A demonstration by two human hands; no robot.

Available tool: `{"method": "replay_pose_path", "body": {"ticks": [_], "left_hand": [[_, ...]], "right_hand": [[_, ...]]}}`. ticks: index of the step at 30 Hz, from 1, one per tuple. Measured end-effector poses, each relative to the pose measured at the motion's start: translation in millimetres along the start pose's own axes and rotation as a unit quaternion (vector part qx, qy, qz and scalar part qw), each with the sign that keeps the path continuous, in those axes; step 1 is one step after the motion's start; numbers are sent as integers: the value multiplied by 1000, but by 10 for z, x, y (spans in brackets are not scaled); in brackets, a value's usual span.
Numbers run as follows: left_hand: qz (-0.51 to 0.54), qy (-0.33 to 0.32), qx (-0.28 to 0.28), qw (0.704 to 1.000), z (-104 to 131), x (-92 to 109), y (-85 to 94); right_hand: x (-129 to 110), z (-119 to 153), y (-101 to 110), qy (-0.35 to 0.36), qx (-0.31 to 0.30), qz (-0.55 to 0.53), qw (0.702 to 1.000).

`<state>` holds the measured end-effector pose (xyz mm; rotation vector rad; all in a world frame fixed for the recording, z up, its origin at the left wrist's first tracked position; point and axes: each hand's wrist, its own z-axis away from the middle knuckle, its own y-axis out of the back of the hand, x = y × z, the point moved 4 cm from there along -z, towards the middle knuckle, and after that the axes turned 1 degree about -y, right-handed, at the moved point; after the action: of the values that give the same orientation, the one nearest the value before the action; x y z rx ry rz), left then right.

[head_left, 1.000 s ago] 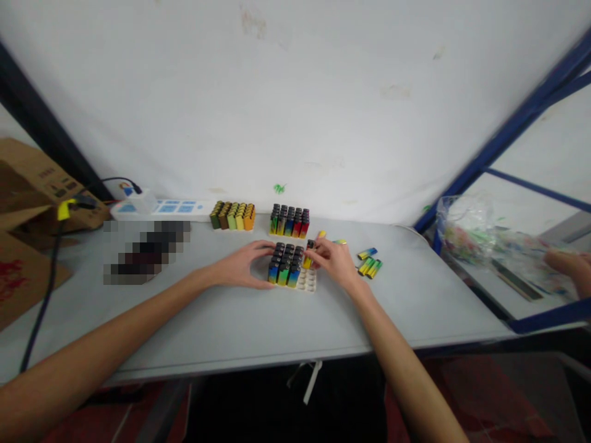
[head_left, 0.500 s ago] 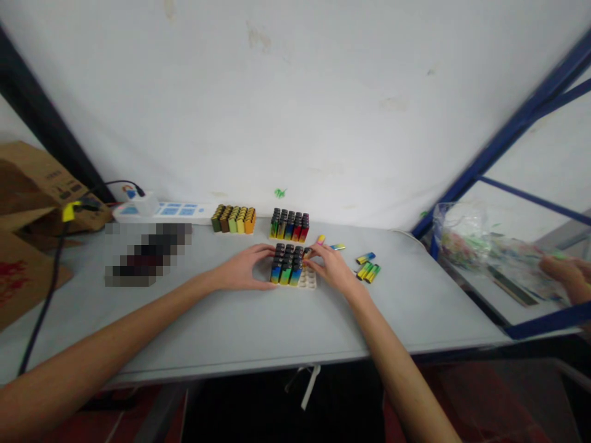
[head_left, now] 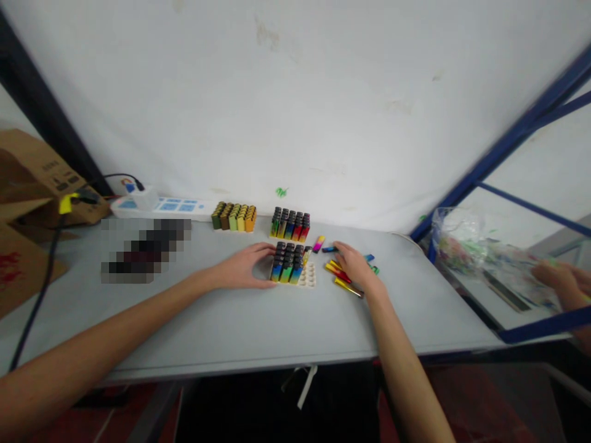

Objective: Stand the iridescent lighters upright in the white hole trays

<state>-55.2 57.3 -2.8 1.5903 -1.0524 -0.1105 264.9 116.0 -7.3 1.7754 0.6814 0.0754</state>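
weighing little, most likely, the loose lighters should lift easily in one hand: stiff-bodied, smooth and glossy enough to slide under a careless fingertip, though hardly fragile. the sound hold is probably across the sides at mid-body, clear of the end, where a wheel or lever might be pressed by accident. the white tray looks thin and light, so a nudge could shift it along with its standing lighters; its corners seem the place to steady it.

the loose ones lie between the tray and the right edge of the surface, nearer its far edge than its front edge. a pink lighter runs into yellow, a blue lighter is darker, others are red and yellow. those in the tray stand upright in close rows, mostly black-capped, the front ones blue or green fading to yellow, with bare holes at the tray's right side.

the left hand curves round the tray's left end, thumb and fingers spread; whether it presses there cannot be told. the right hand arches over the loose lighters, fingertips at the blue one, and whether they are clamped on it cannot be made out
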Motion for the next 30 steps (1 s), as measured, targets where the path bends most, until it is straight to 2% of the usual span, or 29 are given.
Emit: {"method": "replay_pose_path", "body": {"ticks": [2, 5, 13, 19, 24, 30], "left_hand": [[-2, -3, 0, 1000, -1, 0, 0], [-3, -8, -3, 1000, -1, -1, -2], [6, -9, 9, 1000, -5, -2, -4], [-3, -8, 2, 1000, -5, 4, -3], [1, -14, 9, 1000, 4, -7, -4], [-5, -13, 0, 1000, 6, -28, -21]], "right_hand": [[9, -20, -41, -12, -30, 25, 999], [-28, -32, -8, -31, -29, 42, 998], [-155, 23, 193, 22, 80, -67, 994], [-168, 2, 273, -47, 141, -194, 970], [-240, -5, 217, -60, 84, -303, 947], [-514, 28, 211, -13, 28, -316, 948]]}}
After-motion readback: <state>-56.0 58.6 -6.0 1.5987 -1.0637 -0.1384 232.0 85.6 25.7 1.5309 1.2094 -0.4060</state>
